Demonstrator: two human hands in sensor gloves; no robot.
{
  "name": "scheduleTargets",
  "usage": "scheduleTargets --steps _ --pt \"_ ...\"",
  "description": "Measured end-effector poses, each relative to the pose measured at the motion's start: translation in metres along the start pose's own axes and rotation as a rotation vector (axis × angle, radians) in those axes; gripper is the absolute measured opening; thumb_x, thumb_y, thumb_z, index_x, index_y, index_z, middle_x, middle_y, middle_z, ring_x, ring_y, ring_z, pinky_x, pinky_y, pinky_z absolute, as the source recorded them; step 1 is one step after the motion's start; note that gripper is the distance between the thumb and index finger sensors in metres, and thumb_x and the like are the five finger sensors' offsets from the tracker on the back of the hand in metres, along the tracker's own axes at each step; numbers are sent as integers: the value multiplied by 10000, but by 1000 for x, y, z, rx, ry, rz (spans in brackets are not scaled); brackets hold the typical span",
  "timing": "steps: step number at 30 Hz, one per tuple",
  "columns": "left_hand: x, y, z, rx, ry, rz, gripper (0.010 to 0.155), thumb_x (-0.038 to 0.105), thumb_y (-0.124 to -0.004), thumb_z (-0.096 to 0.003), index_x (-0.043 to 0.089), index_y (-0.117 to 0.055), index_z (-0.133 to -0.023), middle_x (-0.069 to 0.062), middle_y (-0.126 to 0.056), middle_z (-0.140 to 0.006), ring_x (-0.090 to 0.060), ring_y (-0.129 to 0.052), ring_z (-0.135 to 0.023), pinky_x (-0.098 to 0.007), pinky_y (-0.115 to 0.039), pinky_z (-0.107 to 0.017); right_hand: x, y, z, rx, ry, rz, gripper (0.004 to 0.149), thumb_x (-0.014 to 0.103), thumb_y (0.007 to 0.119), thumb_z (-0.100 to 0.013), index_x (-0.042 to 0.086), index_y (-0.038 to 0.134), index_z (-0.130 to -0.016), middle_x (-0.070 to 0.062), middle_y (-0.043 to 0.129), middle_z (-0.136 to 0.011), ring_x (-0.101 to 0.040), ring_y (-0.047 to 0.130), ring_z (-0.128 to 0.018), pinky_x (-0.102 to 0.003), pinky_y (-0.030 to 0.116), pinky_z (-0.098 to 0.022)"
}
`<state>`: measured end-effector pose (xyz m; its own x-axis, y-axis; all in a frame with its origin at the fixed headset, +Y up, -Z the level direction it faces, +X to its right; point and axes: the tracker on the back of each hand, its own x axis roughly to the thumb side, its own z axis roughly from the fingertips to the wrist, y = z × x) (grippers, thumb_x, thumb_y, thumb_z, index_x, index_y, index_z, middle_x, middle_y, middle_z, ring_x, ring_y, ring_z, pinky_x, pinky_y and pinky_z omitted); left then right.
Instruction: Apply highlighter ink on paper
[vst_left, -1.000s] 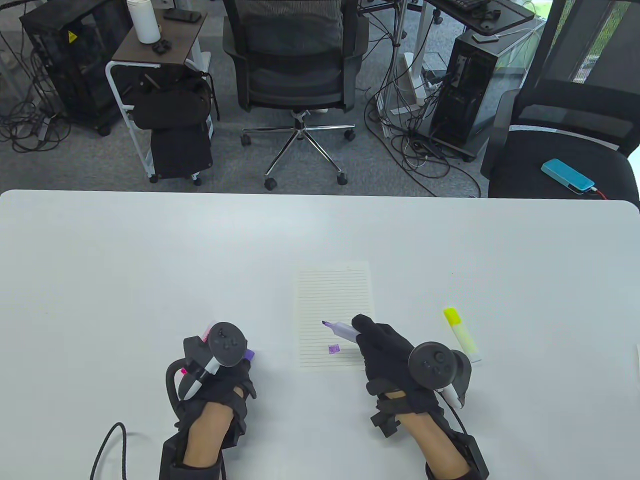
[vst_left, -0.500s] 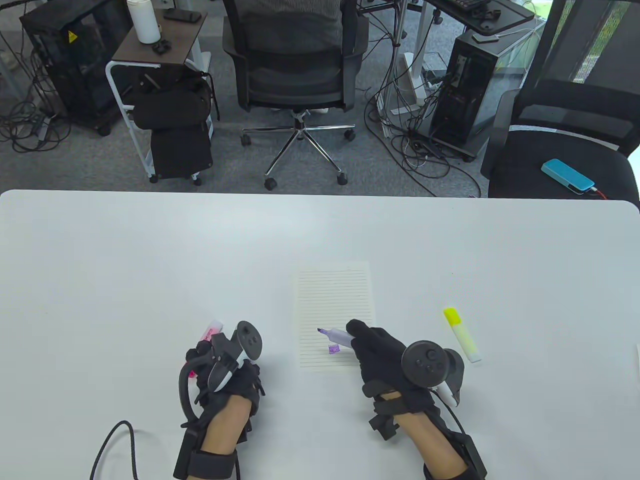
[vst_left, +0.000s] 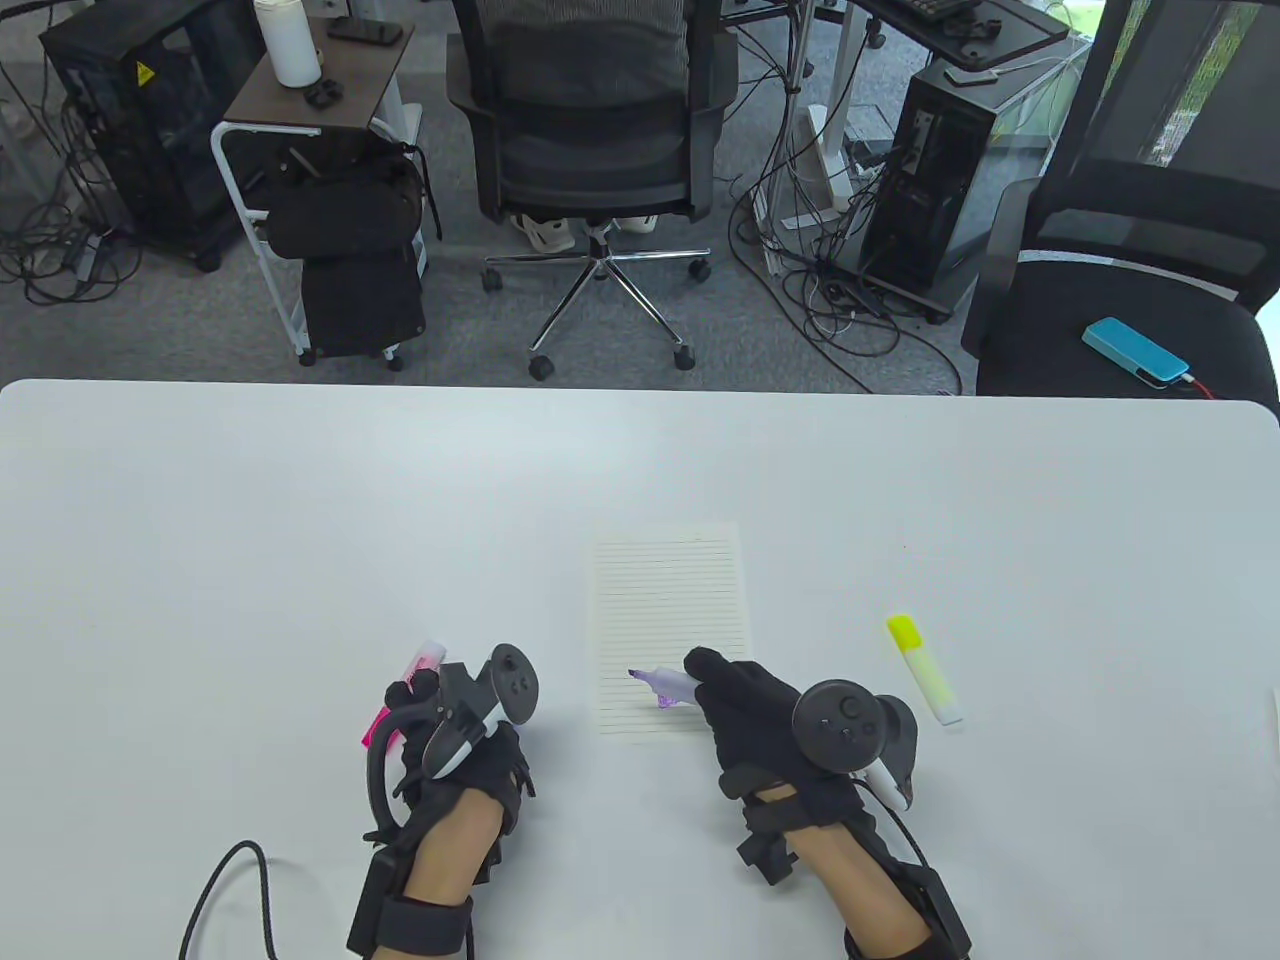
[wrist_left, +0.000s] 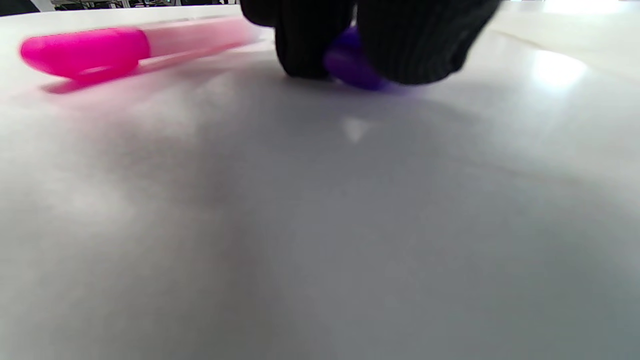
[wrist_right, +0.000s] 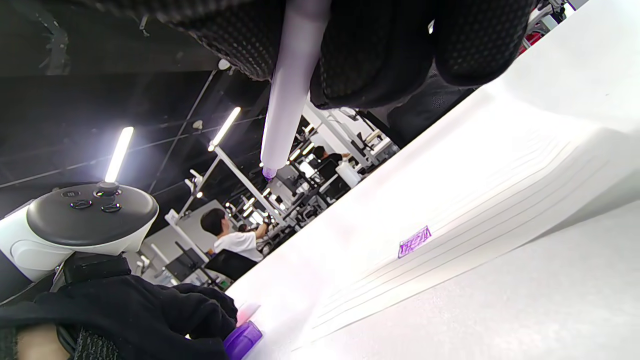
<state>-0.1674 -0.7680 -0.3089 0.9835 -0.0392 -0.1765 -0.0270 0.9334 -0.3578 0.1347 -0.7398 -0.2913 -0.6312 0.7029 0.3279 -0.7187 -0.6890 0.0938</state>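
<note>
The right gloved hand (vst_left: 760, 715) grips an uncapped purple highlighter (vst_left: 662, 681), tip raised above the lined paper sheet (vst_left: 668, 590); the left gloved hand (vst_left: 470, 740) pinches its purple cap (wrist_left: 350, 67) beside a pink highlighter (wrist_left: 100, 50).

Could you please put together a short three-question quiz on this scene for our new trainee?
1. True or false: the yellow highlighter lies on the lined paper.
2. Which hand holds the purple highlighter? A) left hand B) right hand C) neither
3. Fill in: the left hand's fingers hold the purple ____ against the table, beside the pink highlighter.

Key
1. False: it lies on the table, right of the paper.
2. B
3. cap
</note>
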Motion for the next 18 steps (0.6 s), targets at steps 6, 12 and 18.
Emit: scheduleTargets --steps 6,12,18 --pt "3 -3 -5 17 -12 13 654 546 -747 -436 47 -719 -859 -105 -438 -1088 -413 -339 -1019 -688 -248 -714 -1 5 -1 30 8 3 414 316 722 -637 204 704 -1035 -182 821 -853 -318 889 -550 -590 686 -592" --pt "9 -3 -8 -1 0 -42 655 560 -734 -438 59 -714 -859 -98 -454 -1088 -414 -343 -1022 -687 -256 -716 0 7 -2 48 10 7 413 316 722 -637 205 705 -1034 -184 821 -853 -319 889 -550 -592 685 -592" --pt "7 -2 -11 -35 -3 -15 651 557 -749 -437 70 -713 -868 -91 -477 -1089 -414 -349 -1028 -687 -260 -720 1 10 -2 60 10 11 413 317 721 -637 206 705 -1034 -184 821 -853 -318 889 -551 -591 686 -592"
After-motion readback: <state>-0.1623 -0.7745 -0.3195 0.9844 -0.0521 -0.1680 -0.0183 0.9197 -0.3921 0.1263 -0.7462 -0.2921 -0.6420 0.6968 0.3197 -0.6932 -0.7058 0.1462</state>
